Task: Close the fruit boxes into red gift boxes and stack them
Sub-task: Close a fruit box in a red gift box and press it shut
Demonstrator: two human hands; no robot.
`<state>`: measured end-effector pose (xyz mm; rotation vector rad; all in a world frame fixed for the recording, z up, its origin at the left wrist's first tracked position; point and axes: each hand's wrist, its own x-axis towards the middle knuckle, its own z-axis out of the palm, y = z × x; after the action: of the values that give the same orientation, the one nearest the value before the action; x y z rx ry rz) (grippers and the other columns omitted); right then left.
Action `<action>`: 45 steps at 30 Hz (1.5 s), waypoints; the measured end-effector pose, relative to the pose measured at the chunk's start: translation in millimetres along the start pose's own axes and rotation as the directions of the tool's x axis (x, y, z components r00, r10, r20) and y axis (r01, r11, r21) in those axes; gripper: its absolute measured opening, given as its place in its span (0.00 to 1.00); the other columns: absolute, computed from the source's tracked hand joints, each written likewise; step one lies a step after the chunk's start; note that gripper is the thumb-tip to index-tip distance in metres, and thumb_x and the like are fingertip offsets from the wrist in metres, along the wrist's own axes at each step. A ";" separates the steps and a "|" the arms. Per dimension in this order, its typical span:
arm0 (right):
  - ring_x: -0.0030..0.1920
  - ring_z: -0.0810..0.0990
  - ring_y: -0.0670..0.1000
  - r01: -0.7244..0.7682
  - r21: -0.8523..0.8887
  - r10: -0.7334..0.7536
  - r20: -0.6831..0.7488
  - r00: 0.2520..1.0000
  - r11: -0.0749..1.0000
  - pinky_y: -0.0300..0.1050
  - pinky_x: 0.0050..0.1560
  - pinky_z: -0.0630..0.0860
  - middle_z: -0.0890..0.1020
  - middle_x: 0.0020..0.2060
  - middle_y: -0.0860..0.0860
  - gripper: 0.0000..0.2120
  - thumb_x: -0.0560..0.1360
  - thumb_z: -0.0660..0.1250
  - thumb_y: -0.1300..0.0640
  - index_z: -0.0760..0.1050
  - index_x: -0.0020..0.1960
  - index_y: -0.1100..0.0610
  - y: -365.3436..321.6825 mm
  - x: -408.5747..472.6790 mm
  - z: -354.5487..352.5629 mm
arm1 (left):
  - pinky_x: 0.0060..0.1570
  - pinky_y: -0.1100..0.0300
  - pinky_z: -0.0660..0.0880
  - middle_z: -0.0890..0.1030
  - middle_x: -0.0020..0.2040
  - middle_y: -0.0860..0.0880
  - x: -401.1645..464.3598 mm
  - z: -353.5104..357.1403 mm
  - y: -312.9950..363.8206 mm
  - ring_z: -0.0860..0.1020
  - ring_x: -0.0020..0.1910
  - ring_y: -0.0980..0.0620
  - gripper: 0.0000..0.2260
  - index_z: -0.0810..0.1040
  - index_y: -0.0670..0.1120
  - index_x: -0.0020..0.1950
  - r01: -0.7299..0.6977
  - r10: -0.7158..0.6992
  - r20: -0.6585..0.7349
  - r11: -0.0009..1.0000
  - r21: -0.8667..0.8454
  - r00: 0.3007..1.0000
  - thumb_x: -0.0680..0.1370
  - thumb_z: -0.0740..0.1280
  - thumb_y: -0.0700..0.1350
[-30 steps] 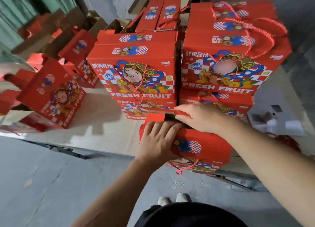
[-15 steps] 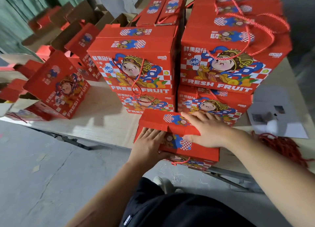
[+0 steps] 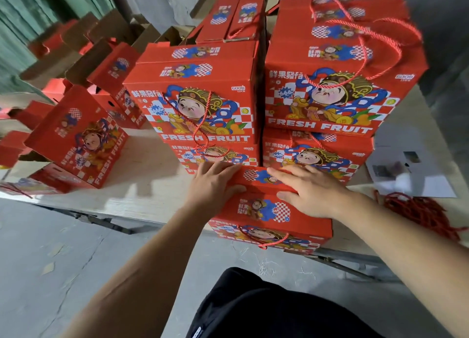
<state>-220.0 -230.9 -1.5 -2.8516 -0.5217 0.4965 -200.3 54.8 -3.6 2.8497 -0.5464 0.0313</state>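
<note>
A red gift box sits at the table's front edge, its rope handle hanging down its front face. My left hand lies flat on the left end of its top, fingers straight. On the right part of the top flaps my right hand presses down, fingers spread. Behind it stand two stacks of closed red gift boxes, a left stack and a taller-looking right stack, both two boxes high.
A tilted red box and several open or flat red and brown boxes lie at the left. Red rope handles and white paper sit at the right. The pale table ends over grey floor.
The far top flap has come down flat under both hands. My left hand slid forward onto the box's top, and my right hand moved slightly right along the flaps.
</note>
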 end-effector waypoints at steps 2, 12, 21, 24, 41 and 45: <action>0.77 0.64 0.62 -0.010 -0.069 0.007 -0.038 0.999 0.998 0.64 0.74 0.67 0.60 0.81 0.48 0.31 0.82 0.49 0.32 0.40 0.81 0.33 -5.0 -1.2 3.4 | 0.62 0.42 0.74 0.76 0.69 0.48 2.7 3.6 -0.3 0.71 0.63 0.39 0.34 0.68 0.56 0.80 0.011 -0.011 0.001 0.994 0.110 1.000 0.78 0.55 0.70; 0.74 0.63 0.64 -0.034 -0.234 0.012 -0.095 0.995 0.972 0.65 0.71 0.60 0.59 0.79 0.55 0.39 0.77 0.37 0.24 0.33 0.82 0.38 -13.2 -4.9 28.2 | 0.80 0.43 0.39 0.56 0.84 0.49 -5.4 26.2 -10.4 0.51 0.82 0.42 0.38 0.49 0.58 0.85 -0.066 0.052 0.102 0.988 0.137 0.993 0.79 0.47 0.76; 0.83 0.54 0.57 0.031 0.017 -0.032 0.035 0.999 0.999 0.60 0.80 0.57 0.52 0.84 0.48 0.34 0.81 0.52 0.29 0.39 0.80 0.32 2.1 2.5 0.9 | 0.82 0.46 0.52 0.72 0.76 0.46 -14.0 15.3 -2.0 0.68 0.76 0.43 0.27 0.73 0.48 0.76 -0.165 0.172 -0.189 0.985 0.051 0.967 0.83 0.60 0.62; 0.79 0.63 0.57 0.073 -0.055 -0.074 -0.016 0.997 0.996 0.58 0.77 0.64 0.60 0.81 0.46 0.34 0.79 0.48 0.29 0.42 0.81 0.35 1.1 -0.6 -0.9 | 0.78 0.44 0.62 0.75 0.74 0.49 -13.6 16.3 -1.7 0.71 0.74 0.45 0.25 0.73 0.49 0.76 -0.196 0.192 -0.152 0.981 -0.007 0.969 0.84 0.61 0.60; 0.80 0.60 0.59 0.010 -0.109 -0.019 -0.080 0.997 0.994 0.59 0.78 0.62 0.58 0.83 0.51 0.33 0.81 0.49 0.32 0.45 0.83 0.36 -3.3 -5.6 5.8 | 0.72 0.45 0.65 0.72 0.74 0.52 11.1 8.5 5.4 0.68 0.72 0.43 0.30 0.66 0.55 0.80 -0.120 0.110 0.065 0.977 0.174 0.992 0.81 0.56 0.68; 0.76 0.59 0.63 -0.021 -0.242 -0.006 -0.109 0.994 0.970 0.63 0.75 0.58 0.55 0.82 0.54 0.35 0.82 0.47 0.32 0.34 0.82 0.37 -10.0 -8.7 30.6 | 0.79 0.41 0.57 0.65 0.79 0.51 -0.5 21.0 -1.5 0.60 0.77 0.42 0.38 0.56 0.56 0.84 -0.153 0.136 0.116 0.976 0.154 0.984 0.78 0.47 0.75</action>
<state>-241.7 -220.9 -24.8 -3.0924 -0.5894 0.2926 -200.7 51.4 -24.4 2.9762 -0.8081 -0.0512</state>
